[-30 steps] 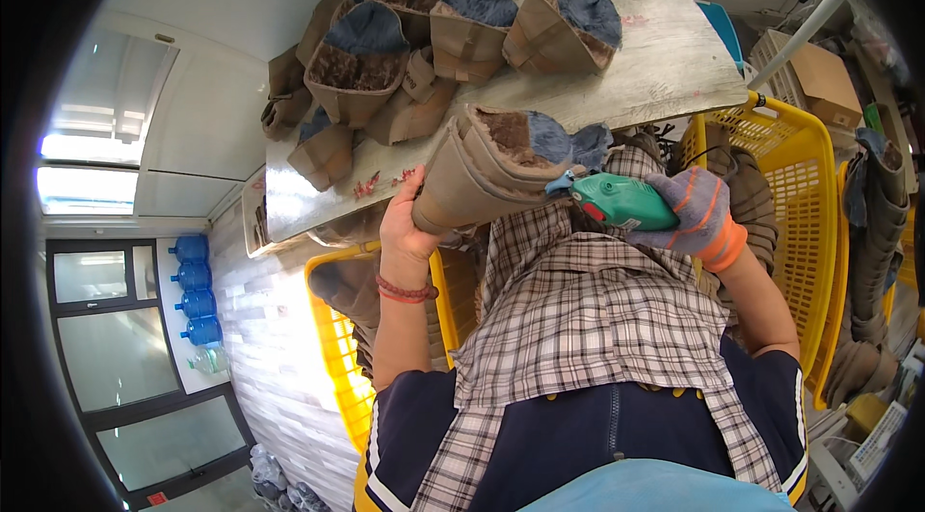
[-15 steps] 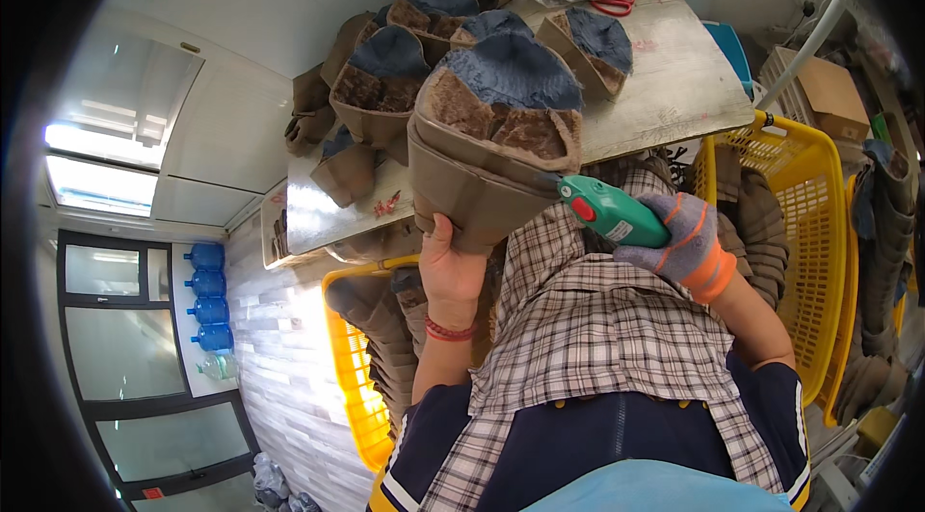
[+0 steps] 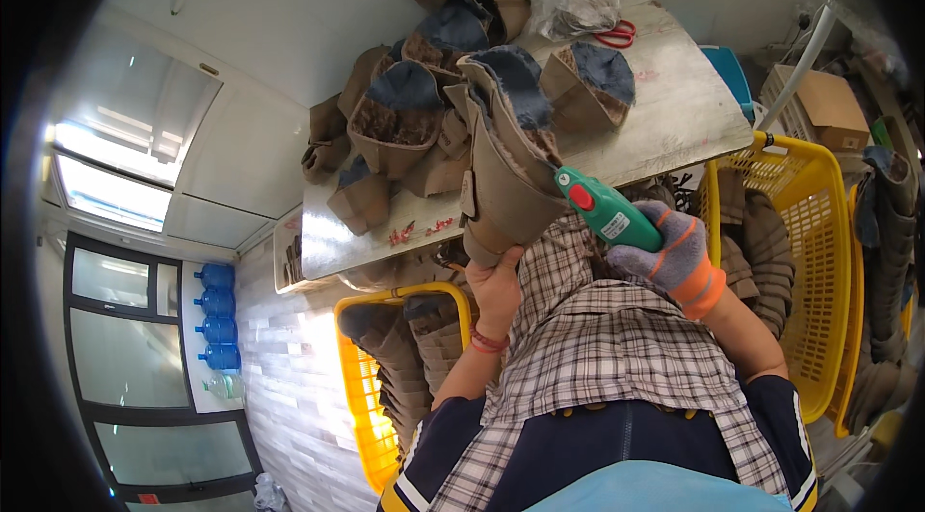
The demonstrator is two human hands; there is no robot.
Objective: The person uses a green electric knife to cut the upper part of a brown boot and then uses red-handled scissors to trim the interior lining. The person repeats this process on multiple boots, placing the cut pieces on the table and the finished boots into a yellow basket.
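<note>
My left hand [image 3: 494, 288] is bare and grips the lower part of a brown boot upper [image 3: 506, 194] with a fuzzy lining and blue-grey fabric inside. The upper is tilted, its opening turned toward the right. My right hand [image 3: 665, 257], in a grey and orange glove, is closed around a green handheld power tool [image 3: 607, 209] with a red button. Its thin tip meets the upper's lined edge; whether it cuts in, I cannot tell. Several similar boot uppers [image 3: 395, 122] stand or lie on the worktable behind, one apart [image 3: 588, 93] to the right.
On the worktable [image 3: 674, 98] lie red-handled scissors [image 3: 617, 34] and a clear plastic bag [image 3: 576, 13]. Yellow baskets full of stacked uppers stand at left [image 3: 361, 406] and right [image 3: 819, 271] below the table. A cardboard box [image 3: 819, 107] and a pole [image 3: 800, 69] are at far right.
The boot upper has been turned, so its opening now shows narrow and faces right. My left hand has shifted right and down with it; the tool's tip stays at its edge.
</note>
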